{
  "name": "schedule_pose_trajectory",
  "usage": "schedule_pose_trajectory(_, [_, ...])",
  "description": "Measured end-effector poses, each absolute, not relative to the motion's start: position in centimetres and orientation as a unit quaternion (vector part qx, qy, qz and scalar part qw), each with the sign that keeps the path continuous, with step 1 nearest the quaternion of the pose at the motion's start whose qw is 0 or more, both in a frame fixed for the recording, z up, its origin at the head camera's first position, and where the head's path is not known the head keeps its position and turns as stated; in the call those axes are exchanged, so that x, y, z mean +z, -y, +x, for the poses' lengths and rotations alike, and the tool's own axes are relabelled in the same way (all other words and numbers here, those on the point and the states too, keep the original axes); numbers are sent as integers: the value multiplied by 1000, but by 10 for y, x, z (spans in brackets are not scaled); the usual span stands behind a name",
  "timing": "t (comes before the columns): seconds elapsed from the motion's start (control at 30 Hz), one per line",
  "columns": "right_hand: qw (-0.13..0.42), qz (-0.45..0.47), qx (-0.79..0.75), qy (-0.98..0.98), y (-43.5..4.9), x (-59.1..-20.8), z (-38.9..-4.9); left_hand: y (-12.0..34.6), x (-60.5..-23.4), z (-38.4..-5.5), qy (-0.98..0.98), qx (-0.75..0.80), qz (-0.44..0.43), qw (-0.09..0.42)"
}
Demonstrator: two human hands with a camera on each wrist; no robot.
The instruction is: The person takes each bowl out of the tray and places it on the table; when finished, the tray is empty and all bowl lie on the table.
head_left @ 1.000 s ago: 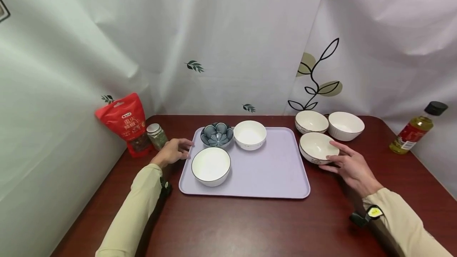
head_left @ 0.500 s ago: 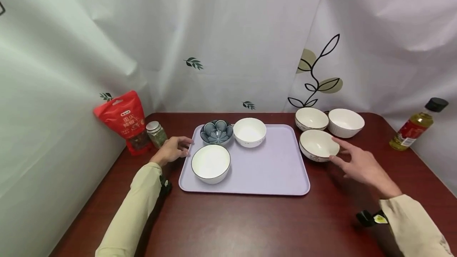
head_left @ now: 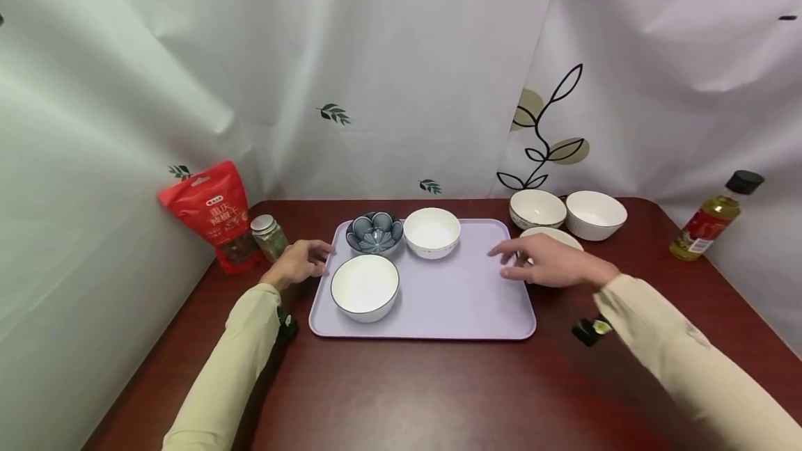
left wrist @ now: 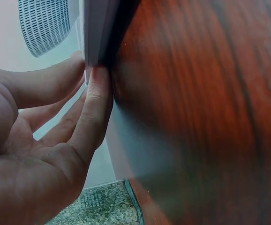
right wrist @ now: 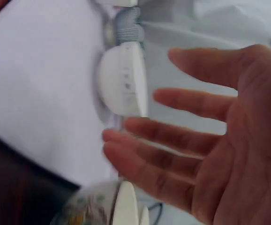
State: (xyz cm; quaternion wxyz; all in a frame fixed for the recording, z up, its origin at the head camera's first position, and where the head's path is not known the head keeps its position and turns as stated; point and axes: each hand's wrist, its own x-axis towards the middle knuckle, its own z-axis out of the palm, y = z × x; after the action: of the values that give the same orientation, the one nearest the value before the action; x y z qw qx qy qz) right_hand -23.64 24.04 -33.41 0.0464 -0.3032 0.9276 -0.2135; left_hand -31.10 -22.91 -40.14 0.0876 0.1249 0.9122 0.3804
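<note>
My left hand (head_left: 299, 263) grips the left rim of the pale lilac tray (head_left: 464, 308); in the left wrist view, thumb and index finger (left wrist: 91, 108) lie on either side of that rim. On the tray sit a dark-rimmed white bowl (head_left: 365, 291), a blue petal-shaped bowl (head_left: 376, 235) and a white bowl (head_left: 432, 235). My right hand (head_left: 551, 262) holds nothing, its fingers spread in the right wrist view over the tray's right edge. It partly hides a patterned bowl (head_left: 557, 233) standing just right of the tray.
Behind that bowl stand another patterned bowl (head_left: 537, 210) and a ribbed white bowl (head_left: 595, 217). An oil bottle (head_left: 708, 223) is at far right. A red pouch (head_left: 221, 211) and a small glass jar (head_left: 270, 236) stand at left, with a cloth backdrop (head_left: 401, 75) behind.
My right hand has let go of the front patterned bowl beside the tray, drawn back, then swung left across it to the tray's right edge. The left hand stays at the tray's rim.
</note>
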Motion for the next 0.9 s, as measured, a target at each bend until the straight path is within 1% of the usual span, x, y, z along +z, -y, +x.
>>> schedule_pose_trajectory(0.07, [72,-308,-212,-924,-228,-337,-253,229,-403,-311,-913,381,118,89])
schedule_pose_trajectory(0.17, [81,-286,-232,-926,-213,-341,-276,228,-406,-312,-916,375,107,93])
schedule_pose_trajectory(0.37, [46,-235,-243,-940,-192,-346,-311,226,-405,-315,-916,375,110,93])
schedule_pose_trajectory(0.47, [41,-207,-240,-947,-184,-352,-320,224,-404,-315,-914,376,120,94])
schedule_pose_trajectory(0.53, [51,-189,-262,-945,-178,-357,-326,224,-403,-315,-913,378,121,91])
schedule_pose_trajectory(0.77, [102,-85,-449,-884,-158,-380,-331,227,-403,-312,-916,376,111,87])
schedule_pose_trajectory(0.9, [121,-47,-544,-829,-152,-392,-331,228,-405,-311,-917,374,107,86])
